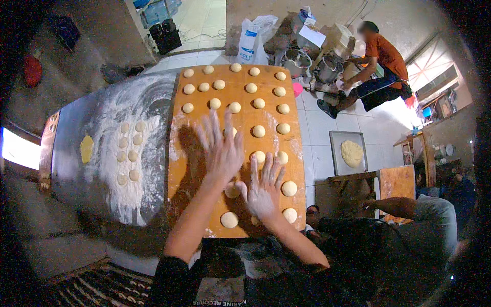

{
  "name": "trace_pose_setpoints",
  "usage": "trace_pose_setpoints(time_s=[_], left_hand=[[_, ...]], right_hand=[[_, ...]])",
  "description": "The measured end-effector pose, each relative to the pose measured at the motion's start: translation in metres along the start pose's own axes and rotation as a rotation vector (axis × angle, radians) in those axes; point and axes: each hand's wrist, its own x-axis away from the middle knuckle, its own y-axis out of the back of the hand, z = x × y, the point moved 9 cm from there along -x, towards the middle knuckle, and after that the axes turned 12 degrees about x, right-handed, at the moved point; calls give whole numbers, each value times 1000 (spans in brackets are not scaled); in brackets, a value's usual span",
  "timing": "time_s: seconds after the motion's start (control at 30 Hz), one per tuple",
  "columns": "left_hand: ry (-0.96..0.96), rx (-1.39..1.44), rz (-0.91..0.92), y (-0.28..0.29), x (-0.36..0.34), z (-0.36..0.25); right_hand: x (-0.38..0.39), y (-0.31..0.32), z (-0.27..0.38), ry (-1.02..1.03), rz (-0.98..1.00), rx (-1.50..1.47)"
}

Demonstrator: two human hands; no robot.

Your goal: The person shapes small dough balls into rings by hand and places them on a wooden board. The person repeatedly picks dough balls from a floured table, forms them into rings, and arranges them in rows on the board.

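Observation:
A wooden board [194,128] carries several rows of round dough balls [258,131]. My left hand [221,156] is over the middle-left of the board with fingers spread and blurred, partly covering dough balls. My right hand [261,194] lies lower on the board, fingers apart, with fingertips near or on two balls; I cannot tell exactly whether they touch them. Dough balls under both palms are partly hidden. To the left, a dark floured worktop [76,189] holds flattened dough rounds [121,179] and a yellow dough scrap [86,149].
A person in orange [383,61] crouches at the upper right by buckets [296,62]. Right of the board are a tray [335,163] with a dough lump [352,153] and another wooden board [396,181], beside another person's arm [399,207]. A white sack [250,41] stands beyond the board.

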Motion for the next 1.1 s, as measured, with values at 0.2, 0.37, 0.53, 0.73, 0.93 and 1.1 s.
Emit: trace_pose_setpoints(time_s=[0.2, 0.37, 0.53, 0.73, 0.93, 1.1], left_hand=[[-93, -76, 138, -51, -19, -2], [-4, -194, 194, -73, -26, 20], [180, -236, 187, -63, -68, 49], [16, -256, 152, -78, -90, 29], [-111, -31, -106, -90, -89, -7], [-111, -376, 50, -113, -88, -42]], right_hand=[[62, -8, 28, 172, 186, -103], [-15, 23, -10, -13, -19, -145], [-103, -13, -3, 91, 114, -59], [-98, -15, -55, -96, -157, 64], [-111, -35, -108, -155, 215, -121], [-164, 11, -140, -244, -349, 32]])
